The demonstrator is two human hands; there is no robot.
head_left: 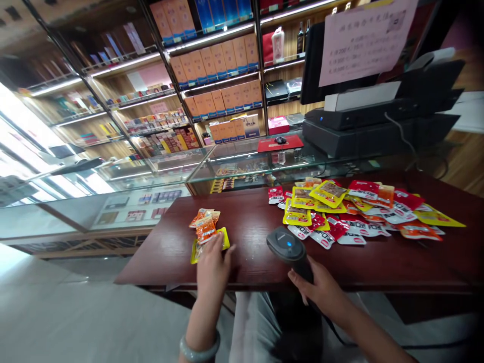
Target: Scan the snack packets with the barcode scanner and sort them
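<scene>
My left hand (pixel 212 266) rests on the dark red table (pixel 249 262) with its fingers stretched onto a yellow snack packet (pixel 224 240) at the near end of a small pile of orange packets (pixel 204 225). A pale bangle is on that wrist. My right hand (pixel 316 288) is closed round the handle of a black barcode scanner (pixel 286 245), whose head shows a blue light and points over the table. A big heap of red, yellow, white and orange snack packets (pixel 351 212) lies to the right of the scanner.
Behind the table runs a glass display counter (pixel 159 171) with goods inside. A black till with a receipt printer (pixel 374 116) and a paper notice (pixel 363 35) stands at the back right. A red mouse mat (pixel 280 143) lies on the glass. Lit shelves of boxes (pixel 219 60) fill the wall.
</scene>
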